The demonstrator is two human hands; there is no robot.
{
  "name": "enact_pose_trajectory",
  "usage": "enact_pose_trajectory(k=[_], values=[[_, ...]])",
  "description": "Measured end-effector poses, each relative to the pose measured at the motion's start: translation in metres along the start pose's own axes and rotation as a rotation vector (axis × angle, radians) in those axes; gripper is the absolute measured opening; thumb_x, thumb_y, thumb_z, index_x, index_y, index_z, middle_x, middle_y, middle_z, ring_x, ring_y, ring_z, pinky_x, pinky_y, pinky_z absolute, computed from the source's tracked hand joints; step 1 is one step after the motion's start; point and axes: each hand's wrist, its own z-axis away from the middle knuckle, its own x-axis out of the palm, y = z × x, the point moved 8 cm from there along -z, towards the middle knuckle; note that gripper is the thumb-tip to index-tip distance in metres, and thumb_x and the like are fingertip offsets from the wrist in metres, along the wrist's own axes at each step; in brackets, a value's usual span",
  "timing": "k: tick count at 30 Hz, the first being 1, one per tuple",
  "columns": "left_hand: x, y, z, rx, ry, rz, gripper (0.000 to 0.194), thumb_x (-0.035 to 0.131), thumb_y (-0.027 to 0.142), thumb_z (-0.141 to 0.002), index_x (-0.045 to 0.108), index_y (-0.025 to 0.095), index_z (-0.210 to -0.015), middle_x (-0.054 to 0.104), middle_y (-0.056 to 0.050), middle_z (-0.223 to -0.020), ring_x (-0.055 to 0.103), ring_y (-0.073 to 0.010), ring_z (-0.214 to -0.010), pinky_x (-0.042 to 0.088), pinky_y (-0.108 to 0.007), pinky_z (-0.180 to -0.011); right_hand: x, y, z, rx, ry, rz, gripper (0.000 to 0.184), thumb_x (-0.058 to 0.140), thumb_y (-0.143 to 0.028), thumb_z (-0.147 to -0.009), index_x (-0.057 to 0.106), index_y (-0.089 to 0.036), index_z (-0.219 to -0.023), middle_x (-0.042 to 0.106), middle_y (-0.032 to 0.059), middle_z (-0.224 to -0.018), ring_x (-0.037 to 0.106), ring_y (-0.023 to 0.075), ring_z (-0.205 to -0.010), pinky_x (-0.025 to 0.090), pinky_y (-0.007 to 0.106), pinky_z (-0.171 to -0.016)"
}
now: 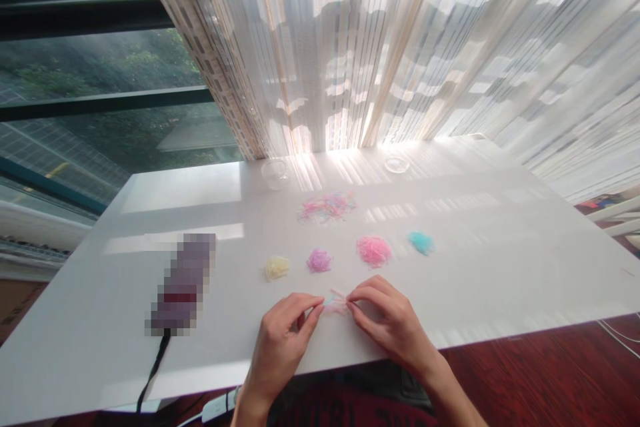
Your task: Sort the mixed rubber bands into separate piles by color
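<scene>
My left hand (286,328) is closed in a pinch, and a thin light-blue strip (329,299) shows at its fingertips. Opposite it, my right hand (387,313) pinches a thin pink strip (341,298). Between both hands a small mixed bunch of strips (336,309) lies on the white table (475,267). Just beyond are sorted heaps of such strips: a yellow heap (276,268), a purple heap (319,260), a pink heap (374,251) and a blue heap (421,241). Farther back spreads a loose mixed pile (327,207). What the strips are made of is too small to tell.
Two clear round dishes stand near the far edge, a left dish (275,175) and a right dish (397,163). A blurred-out purple object (184,283) with a black cord (154,370) lies at left. A striped curtain (320,47) hangs behind the table.
</scene>
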Motion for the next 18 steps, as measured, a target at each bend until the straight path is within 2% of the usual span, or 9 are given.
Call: enact_pose_trajectory(k=[9, 15, 18], values=[[0.000, -0.002, 0.002, -0.009, -0.012, 0.018, 0.011, 0.067, 0.021, -0.102, 0.078, 0.022, -0.102, 0.080, -0.003, -0.090, 0.071, -0.0144, -0.072, 0.057, -0.022, -0.067, 0.000, -0.004, -0.001, -0.024, -0.006, 0.012, 0.010, 0.068, -0.016, -0.098, 0.073, -0.024, -0.103, 0.073, 0.0048, -0.091, 0.070, 0.0196, -0.084, 0.060, 0.031, -0.075], [0.010, 0.017, -0.004, 0.067, -0.037, 0.041, 0.011, 0.068, 0.020, -0.102, 0.078, 0.022, -0.107, 0.080, -0.004, -0.093, 0.069, -0.0139, -0.071, 0.057, -0.023, -0.068, 0.000, -0.006, 0.001, -0.062, 0.024, -0.022, 0.020, 0.070, -0.021, -0.099, 0.073, -0.025, -0.119, 0.075, 0.0060, -0.097, 0.071, 0.0204, -0.088, 0.062, 0.032, -0.077], [0.017, 0.024, -0.010, 0.105, -0.039, 0.044, 0.011, 0.067, 0.022, -0.103, 0.078, 0.022, -0.106, 0.081, -0.005, -0.094, 0.068, -0.0138, -0.069, 0.057, -0.025, -0.069, -0.003, -0.008, 0.002, -0.084, 0.051, -0.036, 0.018, 0.069, -0.019, -0.100, 0.074, -0.025, -0.115, 0.074, 0.0050, -0.093, 0.070, 0.0194, -0.084, 0.061, 0.031, -0.075]])
